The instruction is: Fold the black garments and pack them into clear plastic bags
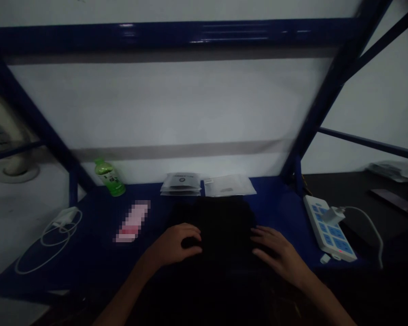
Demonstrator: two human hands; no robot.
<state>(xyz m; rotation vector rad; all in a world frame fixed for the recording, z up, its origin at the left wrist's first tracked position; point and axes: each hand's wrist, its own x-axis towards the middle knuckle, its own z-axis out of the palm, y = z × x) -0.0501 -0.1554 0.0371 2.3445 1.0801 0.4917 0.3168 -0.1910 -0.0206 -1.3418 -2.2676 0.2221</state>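
Note:
A dark black item, looking like cloth, (226, 231) lies on the blue surface (272, 203) in the middle; its lower part merges with the shadow. My left hand (177, 244) rests at its left edge, thumb and fingers apart. At its right edge is my right hand (275, 251), fingers spread, fingertips touching the dark item. Neither hand visibly grips anything. Just beyond the item lie a stack of grey plastic packets (182, 183) and a flat whitish packet (229, 185).
A green bottle (110, 178) stands at the back left, near a blurred pink item (133, 222). A white cable with a plug (65, 217) lies far left. On the right is a power strip (329, 231) with a charger. Blue metal bars (190, 36) frame the wall.

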